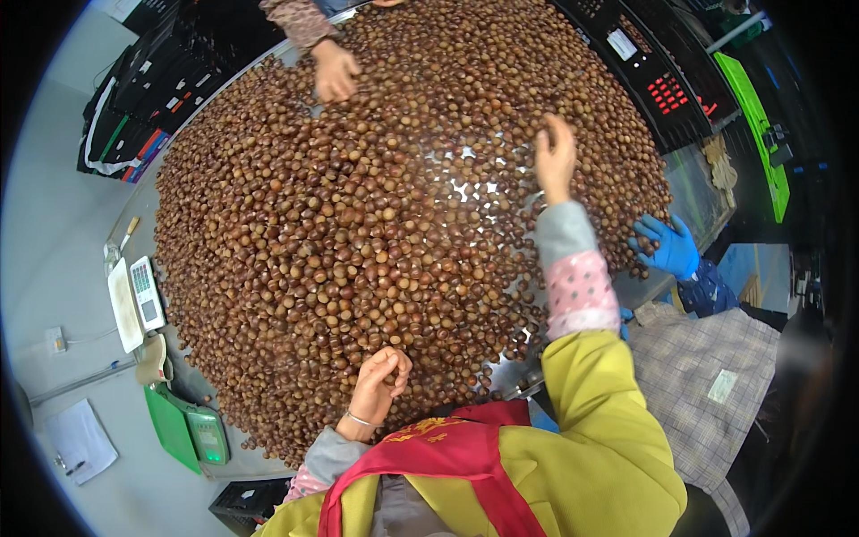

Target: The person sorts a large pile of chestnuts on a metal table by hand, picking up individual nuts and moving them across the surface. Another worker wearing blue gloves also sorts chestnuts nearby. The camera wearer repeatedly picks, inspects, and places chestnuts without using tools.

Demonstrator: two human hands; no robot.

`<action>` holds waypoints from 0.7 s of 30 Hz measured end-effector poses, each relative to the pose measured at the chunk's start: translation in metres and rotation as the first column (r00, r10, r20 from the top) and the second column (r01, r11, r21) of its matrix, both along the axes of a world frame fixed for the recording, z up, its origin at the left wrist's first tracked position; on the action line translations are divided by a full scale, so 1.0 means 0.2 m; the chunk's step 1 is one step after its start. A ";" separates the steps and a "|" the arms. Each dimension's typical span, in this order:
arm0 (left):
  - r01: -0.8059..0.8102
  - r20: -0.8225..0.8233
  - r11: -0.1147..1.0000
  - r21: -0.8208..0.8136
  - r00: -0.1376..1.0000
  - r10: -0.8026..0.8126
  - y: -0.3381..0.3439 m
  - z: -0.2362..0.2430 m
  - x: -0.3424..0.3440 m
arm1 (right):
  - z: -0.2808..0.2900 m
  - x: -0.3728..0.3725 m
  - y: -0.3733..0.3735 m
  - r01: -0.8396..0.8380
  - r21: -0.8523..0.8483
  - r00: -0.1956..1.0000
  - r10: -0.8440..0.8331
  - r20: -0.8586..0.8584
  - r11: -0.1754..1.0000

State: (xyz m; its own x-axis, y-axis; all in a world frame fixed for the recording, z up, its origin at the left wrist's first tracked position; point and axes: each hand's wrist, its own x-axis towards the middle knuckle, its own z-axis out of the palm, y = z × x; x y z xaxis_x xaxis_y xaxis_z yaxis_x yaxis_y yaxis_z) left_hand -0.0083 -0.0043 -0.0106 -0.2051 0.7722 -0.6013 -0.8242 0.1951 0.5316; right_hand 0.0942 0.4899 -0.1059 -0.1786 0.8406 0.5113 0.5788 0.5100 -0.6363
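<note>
A wide heap of round brown chestnuts (358, 233) covers the metal table (503, 374), whose pale surface shows through in patches at the middle right. My left hand (378, 390), with a thin bangle at the wrist, is over the near edge of the heap. Its fingers are curled together; what they hold, if anything, is hidden. Stretched forward on the right, my right hand (556, 161) hovers over a thinly covered patch, thumb and fingers apart, with nothing visible in it.
Co-workers' hands reach in: a bare hand (335, 72) at the far side and a blue-gloved hand (669, 249) holding chestnuts on the right. Scales (143, 295) and a green scale (185, 430) stand left. Black crates (658, 89) line the far right.
</note>
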 end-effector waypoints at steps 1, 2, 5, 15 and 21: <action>0.005 0.002 1.000 -0.003 1.000 -0.005 0.00 0.00 0.00 | -0.02 0.02 0.14 -0.034 0.014 0.999 0.033 0.039 0.999; 0.010 0.001 1.000 -0.004 1.000 -0.010 0.00 -0.01 -0.01 | -0.06 0.03 0.25 -0.009 -0.026 0.996 0.011 0.084 1.000; 0.009 0.023 1.000 -0.007 1.000 -0.009 0.00 -0.02 -0.03 | -0.15 -0.03 0.45 0.144 -0.165 0.935 -0.080 0.346 0.976; 0.063 0.048 0.998 -0.023 0.997 -0.062 0.03 -0.05 -0.06 | -0.09 -0.65 0.34 -0.202 -0.293 0.918 0.285 0.275 0.935; 0.041 0.017 0.999 -0.013 0.999 -0.041 0.03 -0.05 -0.05 | -0.10 -0.98 0.02 -0.365 -0.453 0.894 0.441 0.072 0.813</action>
State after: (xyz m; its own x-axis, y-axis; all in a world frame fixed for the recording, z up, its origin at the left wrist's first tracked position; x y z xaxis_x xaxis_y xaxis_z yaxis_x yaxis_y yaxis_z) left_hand -0.0193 0.0017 -0.0205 -0.1632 0.7715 -0.6150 -0.8241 0.2361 0.5149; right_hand -0.1024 0.4932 -0.1250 -0.5987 0.7987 0.0605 0.4959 0.4289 -0.7550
